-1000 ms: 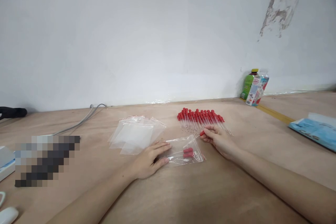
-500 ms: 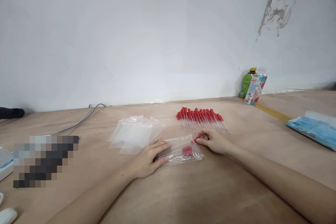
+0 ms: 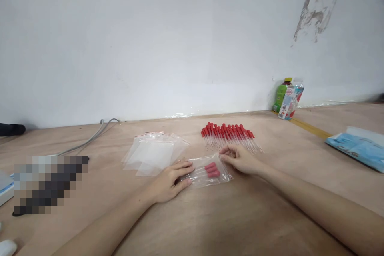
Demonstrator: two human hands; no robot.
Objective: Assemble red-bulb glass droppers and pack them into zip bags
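Observation:
A clear zip-lock bag point(image 3: 199, 183) lies flat on the table with three red-bulbed droppers point(image 3: 212, 170) inside, their thin clear tubes pointing left. My left hand point(image 3: 172, 180) rests on the bag's left end, fingers spread and pressing it down. At the bag's upper right corner, by its mouth, my right hand point(image 3: 237, 158) has thumb and fingertips pinched together on the edge. Behind my right hand, many more red-bulbed droppers point(image 3: 228, 132) lie in a dense row, bulbs toward the wall. A fan of flat clear zip-lock bags point(image 3: 153, 154) lies beyond my left hand.
Against the wall at the back right stand a green bottle point(image 3: 280, 95) and a printed carton-shaped bottle point(image 3: 291, 102). A blue packet point(image 3: 357, 148) lies at the right. On the left are a pixelated dark object point(image 3: 51, 186), a grey cable point(image 3: 90, 140) and a white object point(image 3: 7, 247).
A third dropper has slid fully into the bag, beside the other two. My right hand has let go of its bulb and moved slightly left to the bag's corner.

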